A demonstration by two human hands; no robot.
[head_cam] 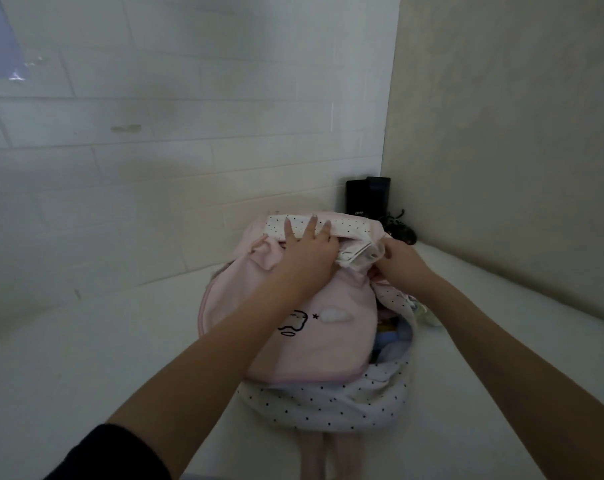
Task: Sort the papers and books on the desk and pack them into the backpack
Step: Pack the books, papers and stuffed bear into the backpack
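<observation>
Pink backpack (304, 327), mid tabletop (86, 358), packing step: left hand (307, 251) flat, fingers spread on its far dotted rim, right hand (395, 256) pinching papers (354, 256) at the mouth; next, probably push them fully inside.

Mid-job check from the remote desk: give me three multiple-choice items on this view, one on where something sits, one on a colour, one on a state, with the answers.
1. Where does the black box stand?
A. in the desk's far corner, behind the backpack
B. on the backpack's front
C. at the desk's near edge

2. What colour is the backpack front?
A. blue
B. pink
C. green

3. What is the left hand doing?
A. hanging off the desk
B. holding a pen
C. resting on the backpack's top, fingers spread over the dotted lining

Answers: 1 A, it stands where the two walls meet; 2 B, the front panel is pale pink; 3 C, its straight fingers lie across the lining.
</observation>
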